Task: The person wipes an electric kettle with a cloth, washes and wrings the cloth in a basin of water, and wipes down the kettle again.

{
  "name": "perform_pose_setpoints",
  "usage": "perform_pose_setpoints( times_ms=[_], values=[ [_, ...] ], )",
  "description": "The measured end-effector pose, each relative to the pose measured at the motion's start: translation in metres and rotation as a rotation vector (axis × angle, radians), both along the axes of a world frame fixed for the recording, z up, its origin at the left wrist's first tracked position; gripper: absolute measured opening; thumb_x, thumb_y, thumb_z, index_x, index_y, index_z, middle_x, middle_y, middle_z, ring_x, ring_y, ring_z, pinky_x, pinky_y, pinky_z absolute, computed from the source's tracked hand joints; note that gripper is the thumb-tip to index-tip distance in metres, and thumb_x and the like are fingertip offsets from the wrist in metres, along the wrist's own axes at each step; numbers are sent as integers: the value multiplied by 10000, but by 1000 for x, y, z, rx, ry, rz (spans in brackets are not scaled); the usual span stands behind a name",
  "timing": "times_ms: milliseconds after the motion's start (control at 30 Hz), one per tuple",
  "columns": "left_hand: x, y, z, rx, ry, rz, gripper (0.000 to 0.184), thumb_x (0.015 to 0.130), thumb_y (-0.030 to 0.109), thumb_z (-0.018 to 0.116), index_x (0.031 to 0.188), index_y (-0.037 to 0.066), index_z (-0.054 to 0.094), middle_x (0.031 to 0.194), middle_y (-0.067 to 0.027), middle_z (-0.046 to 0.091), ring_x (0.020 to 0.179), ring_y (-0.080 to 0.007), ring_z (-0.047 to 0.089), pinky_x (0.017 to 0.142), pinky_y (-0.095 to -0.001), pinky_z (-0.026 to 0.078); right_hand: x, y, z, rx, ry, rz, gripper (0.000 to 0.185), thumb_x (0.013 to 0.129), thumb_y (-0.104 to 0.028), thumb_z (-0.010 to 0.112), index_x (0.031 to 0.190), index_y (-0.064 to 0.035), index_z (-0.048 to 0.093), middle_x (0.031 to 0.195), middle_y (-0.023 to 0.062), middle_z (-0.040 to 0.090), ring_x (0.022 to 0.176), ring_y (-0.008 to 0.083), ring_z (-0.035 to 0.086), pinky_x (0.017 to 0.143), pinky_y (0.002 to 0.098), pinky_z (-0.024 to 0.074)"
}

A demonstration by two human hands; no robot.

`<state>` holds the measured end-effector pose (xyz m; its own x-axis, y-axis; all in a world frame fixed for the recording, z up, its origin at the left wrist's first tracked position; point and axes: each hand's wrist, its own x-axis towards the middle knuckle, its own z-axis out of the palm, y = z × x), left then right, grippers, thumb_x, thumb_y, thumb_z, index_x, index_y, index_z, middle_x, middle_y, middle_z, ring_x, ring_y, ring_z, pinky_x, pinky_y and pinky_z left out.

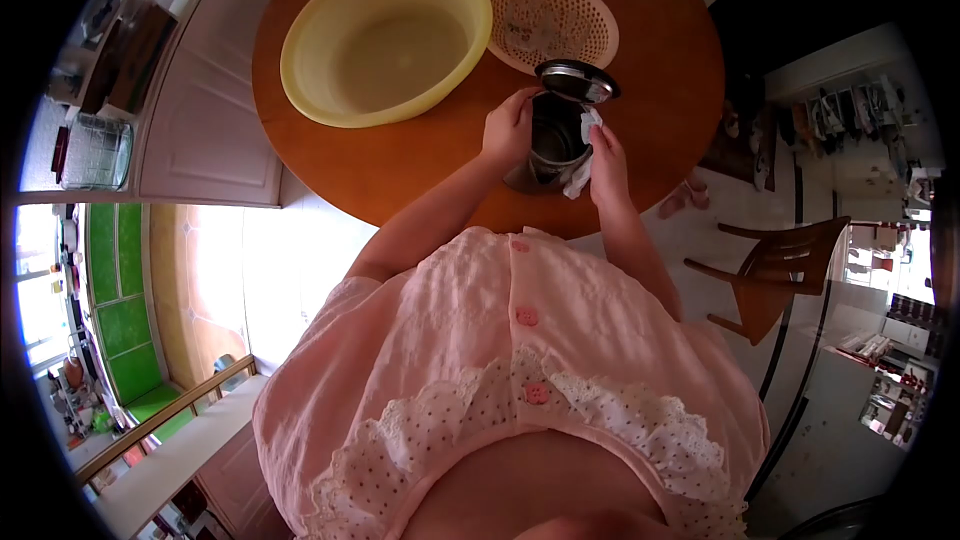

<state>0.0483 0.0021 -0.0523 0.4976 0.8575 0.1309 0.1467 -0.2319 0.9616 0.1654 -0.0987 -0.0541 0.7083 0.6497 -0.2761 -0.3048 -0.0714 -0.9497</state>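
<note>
On the round wooden table stands a dark metal kettle (547,168) with its black and silver lid (577,81) tipped up and its mouth open. My left hand (508,128) grips the left side of the kettle's rim. At the right side of the rim, my right hand (609,168) is closed on a white cloth (578,180), part of which lies over the rim and part hangs down outside. The inside of the kettle looks dark.
A large yellow basin (300,80) and a pink perforated basket (607,28) sit on the wooden table (400,175) beyond the kettle. A wooden chair (790,260) stands on the floor at the right. White cabinets (210,90) are at the left.
</note>
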Motion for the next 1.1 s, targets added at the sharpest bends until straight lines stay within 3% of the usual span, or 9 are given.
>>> perform_pose_setpoints(
  times_ms=[100,233,400,500,633,733,967,1000,1100],
  values=[
    [1,0,-1,126,0,53,240,857,129,407,1045,76,546,940,-152,596,900,-317,558,774,-370,432,21,19,12,-71,-30,220,392,882,-279,457,1144,11,494,1061,94,540,951,158,488,827,260,364],
    [2,-1,3,208,67,81,227,853,126,407,1025,86,549,908,-133,606,878,-300,564,775,-375,417,19,20,8,-97,13,175,373,888,-273,450,1137,-1,505,1043,83,547,931,158,488,817,259,363],
    [1,-3,6,209,106,75,230,853,119,394,1021,83,546,913,-126,605,878,-298,560,790,-388,397,-21,-17,1,109,94,-8,456,893,-265,443,1255,3,373,1238,97,421,1120,175,400,942,260,290],
    [1,1,1,183,9,40,233,857,125,386,1021,88,547,915,-123,604,886,-294,558,798,-395,385,0,-4,-21,33,130,-55,324,904,-204,415,1155,-4,459,1106,70,514,1010,155,475,868,280,360],
    [1,-1,2,227,66,69,239,859,126,379,1024,92,548,902,-122,606,887,-291,557,789,-396,388,6,10,14,94,235,126,426,911,-252,398,1254,-2,373,1223,86,440,1091,178,419,925,284,305],
    [0,-2,7,200,97,78,242,860,125,375,1026,94,548,896,-122,607,884,-289,558,781,-395,391,2,-3,2,154,204,148,385,915,-241,392,1231,-23,396,1200,76,463,1093,167,430,938,293,301],
    [3,-8,4,114,6,111,244,860,121,375,1020,84,555,889,-150,603,863,-307,561,784,-383,401,-45,-13,16,150,46,-3,453,931,-227,323,1340,-62,222,1347,84,288,1219,194,295,1005,308,218],
    [3,-7,3,106,-23,116,243,857,116,378,1017,78,557,886,-156,602,856,-312,563,781,-382,407,-45,-13,14,151,8,69,490,938,-235,283,1366,-63,118,1395,113,176,1259,224,233,1023,308,186],
    [4,-6,0,164,-20,133,236,841,90,394,1003,58,562,876,-168,600,832,-327,569,753,-381,432,-66,-18,13,106,-106,-23,484,932,-209,299,1366,-75,132,1382,89,214,1248,207,250,1022,303,185]
  ],
)
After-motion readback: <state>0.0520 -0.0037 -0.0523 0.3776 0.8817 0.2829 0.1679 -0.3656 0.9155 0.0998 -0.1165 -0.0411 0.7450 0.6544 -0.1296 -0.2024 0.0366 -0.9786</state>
